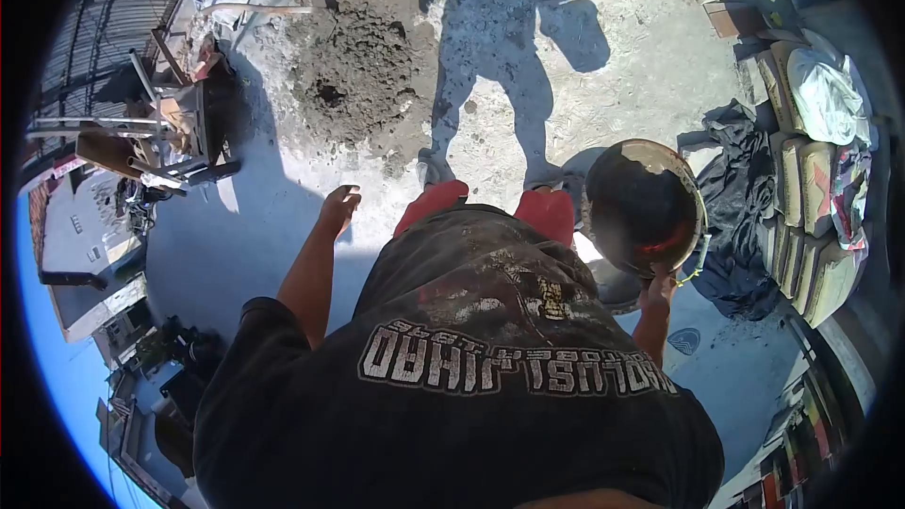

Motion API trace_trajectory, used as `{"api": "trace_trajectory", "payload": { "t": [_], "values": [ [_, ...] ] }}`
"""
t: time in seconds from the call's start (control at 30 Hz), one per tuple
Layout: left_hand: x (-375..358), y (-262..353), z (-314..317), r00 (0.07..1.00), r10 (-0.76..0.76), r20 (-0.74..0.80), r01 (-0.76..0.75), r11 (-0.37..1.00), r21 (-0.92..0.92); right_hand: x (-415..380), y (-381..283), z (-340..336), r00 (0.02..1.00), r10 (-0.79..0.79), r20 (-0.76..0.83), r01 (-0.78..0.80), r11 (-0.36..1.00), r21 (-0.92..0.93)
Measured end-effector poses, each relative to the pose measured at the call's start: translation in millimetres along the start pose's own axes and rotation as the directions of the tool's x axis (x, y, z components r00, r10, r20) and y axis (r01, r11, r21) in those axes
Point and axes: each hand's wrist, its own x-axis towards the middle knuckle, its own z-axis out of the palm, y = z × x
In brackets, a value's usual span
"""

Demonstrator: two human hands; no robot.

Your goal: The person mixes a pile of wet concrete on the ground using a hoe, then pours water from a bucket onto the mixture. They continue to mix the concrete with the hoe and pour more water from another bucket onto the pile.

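Currently the right hand (657,287) grips the rim of a round metal mortar pan (644,207) (interior dark, apparently empty), held beside the right leg. The left hand (339,207) hangs open, holding nothing. Step in hand: carrying. A mortar heap (353,71) lies ahead on the concrete floor (603,94); filling would require lowering the pan beside it.

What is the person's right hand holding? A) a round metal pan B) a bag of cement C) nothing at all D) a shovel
A: the right hand grips the rim of a round metal pan, dark and dirty inside, held out beside the person's body, while the left hand hangs free with its fingers spread over the ground.
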Motion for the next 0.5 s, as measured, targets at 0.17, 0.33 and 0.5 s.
{"api": "trace_trajectory", "payload": {
  "t": [0.17,0.33,0.5],
  "values": [
    [-22,-176,-25,0.981,-0.155,-0.121,0.142,0.984,-0.103,10,-16,202,0.922,-0.079,0.379,0.105,0.993,-0.047],
    [-59,-304,-31,0.878,-0.437,-0.196,0.326,0.845,-0.423,-56,-20,460,0.826,-0.123,0.55,0.271,0.943,-0.196],
    [-103,-352,-45,0.727,-0.666,-0.168,0.327,0.551,-0.767,-93,3,689,0.795,-0.069,0.602,0.431,0.762,-0.483]
  ]
}}
